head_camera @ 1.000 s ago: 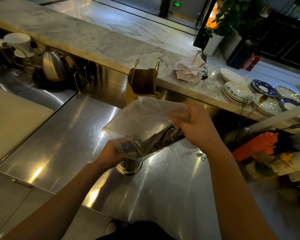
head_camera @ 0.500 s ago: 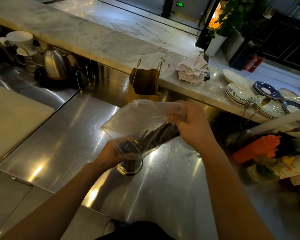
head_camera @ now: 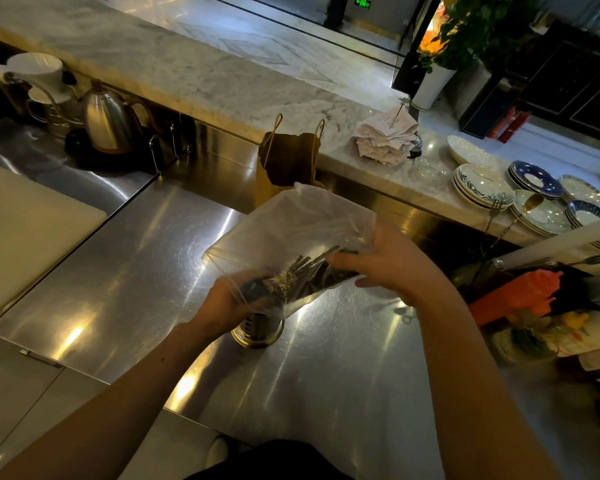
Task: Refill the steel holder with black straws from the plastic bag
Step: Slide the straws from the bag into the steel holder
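A clear plastic bag (head_camera: 291, 230) is tipped mouth-down over the steel holder (head_camera: 257, 329), which stands upright on the steel counter (head_camera: 129, 265). Black straws (head_camera: 305, 271) lie inside the bag, slanting down toward the holder's top. My left hand (head_camera: 227, 303) grips the bag's lower end around the top of the holder. My right hand (head_camera: 388, 261) pinches the straws through the plastic at the bag's upper right. The holder's rim is hidden by bag and hand.
A brown paper bag (head_camera: 288, 161) stands just behind the plastic bag. A kettle (head_camera: 106, 123) and white cups sit far left, a white board (head_camera: 25, 230) on the left. Stacked plates (head_camera: 485, 188), cutlery and an orange bottle (head_camera: 520, 296) crowd the right.
My right hand has lowered slightly and pushed the straws down and left inside the bag, toward the holder. My left hand and the holder have stayed in place.
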`<state>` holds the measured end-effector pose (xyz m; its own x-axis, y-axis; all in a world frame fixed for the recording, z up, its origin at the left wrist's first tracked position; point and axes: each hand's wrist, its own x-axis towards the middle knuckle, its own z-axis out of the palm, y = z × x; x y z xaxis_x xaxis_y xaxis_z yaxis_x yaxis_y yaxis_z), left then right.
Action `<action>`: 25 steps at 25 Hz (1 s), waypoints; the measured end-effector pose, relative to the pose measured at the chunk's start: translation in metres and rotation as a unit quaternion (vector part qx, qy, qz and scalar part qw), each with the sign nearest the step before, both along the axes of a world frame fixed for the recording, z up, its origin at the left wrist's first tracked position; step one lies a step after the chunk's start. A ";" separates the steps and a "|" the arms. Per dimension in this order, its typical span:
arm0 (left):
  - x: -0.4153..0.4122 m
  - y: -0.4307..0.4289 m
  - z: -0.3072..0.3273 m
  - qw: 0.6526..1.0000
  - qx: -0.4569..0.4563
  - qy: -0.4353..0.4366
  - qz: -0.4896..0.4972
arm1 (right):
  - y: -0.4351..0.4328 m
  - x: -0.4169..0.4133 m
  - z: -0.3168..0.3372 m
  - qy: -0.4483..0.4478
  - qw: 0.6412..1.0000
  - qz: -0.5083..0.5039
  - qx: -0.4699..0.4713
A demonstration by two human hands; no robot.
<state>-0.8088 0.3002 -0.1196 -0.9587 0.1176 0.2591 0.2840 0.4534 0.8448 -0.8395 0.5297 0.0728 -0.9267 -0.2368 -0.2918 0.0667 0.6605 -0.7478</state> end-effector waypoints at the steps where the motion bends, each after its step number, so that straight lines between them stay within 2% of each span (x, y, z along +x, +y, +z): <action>1: -0.001 0.000 0.001 1.000 0.003 -0.002 -0.004 | 0.003 0.000 0.002 -0.022 1.000 0.007 0.004; 8: -0.002 -0.007 -0.004 0.999 0.004 -0.037 0.011 | 0.012 0.000 0.019 0.029 0.997 -0.007 -0.065; 15: -0.004 -0.006 -0.007 0.998 0.010 -0.054 0.004 | 0.002 -0.003 0.001 -0.003 0.999 0.021 -0.023; 25: -0.004 -0.011 -0.010 0.998 0.016 -0.067 -0.012 | 0.005 -0.010 0.009 0.000 0.997 0.071 -0.033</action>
